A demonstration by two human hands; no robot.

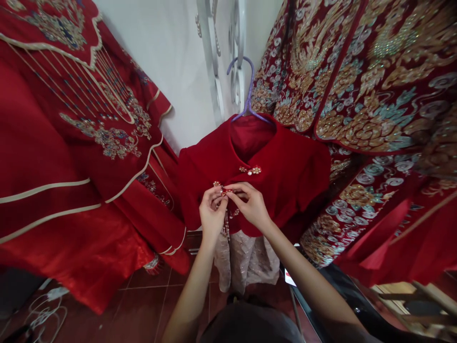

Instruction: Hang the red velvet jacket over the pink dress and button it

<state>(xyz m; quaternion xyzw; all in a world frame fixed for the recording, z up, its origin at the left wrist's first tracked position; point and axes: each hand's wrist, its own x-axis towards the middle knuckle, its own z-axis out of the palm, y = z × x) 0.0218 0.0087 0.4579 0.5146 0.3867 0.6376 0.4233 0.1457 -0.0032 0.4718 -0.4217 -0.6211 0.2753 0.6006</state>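
Observation:
A short red velvet jacket (285, 166) hangs on a purple hanger (247, 90) in front of me. Both hands meet at its front flap, below a pearl-and-gold clasp (250, 170). My left hand (211, 212) pinches a second ornate clasp (218, 185) at the flap's edge. My right hand (250, 202) pinches the same fastening from the right, fingers pressed together. A pale sequinned skirt (246, 259) hangs beneath the jacket.
A red embroidered gown (71, 157) hangs close on the left. Gold-embroidered red robes (360, 85) fill the right. White wall with a white rack (214, 62) lies behind. Dark red floor tiles (143, 305) and white cables (43, 312) are below.

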